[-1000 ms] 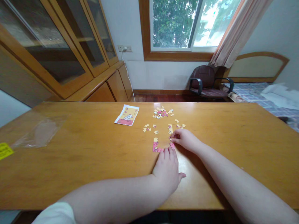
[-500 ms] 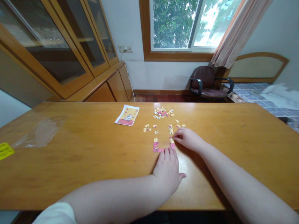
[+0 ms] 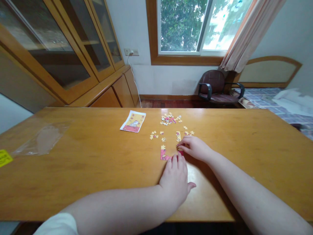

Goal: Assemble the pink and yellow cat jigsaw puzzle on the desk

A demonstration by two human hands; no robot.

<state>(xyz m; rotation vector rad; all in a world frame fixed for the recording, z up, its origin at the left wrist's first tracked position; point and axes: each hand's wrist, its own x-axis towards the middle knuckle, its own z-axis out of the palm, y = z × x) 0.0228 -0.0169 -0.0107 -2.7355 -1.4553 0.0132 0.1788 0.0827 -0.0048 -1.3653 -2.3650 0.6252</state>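
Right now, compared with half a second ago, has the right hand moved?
Yes, slightly left: the right hand now has its fingertips below the upright yellow puzzle strip, which stays put, not past its right edge.

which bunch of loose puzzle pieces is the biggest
The far pile, toward the back edge of the table: many pieces heaped together. The left bunch and right bunch, both closer to the camera, hold only a few.

The wooden table [image 3: 97,169] bears puzzle pieces [image 3: 168,119], a picture sheet [image 3: 133,122] and seemingly a plastic bag [image 3: 45,138].
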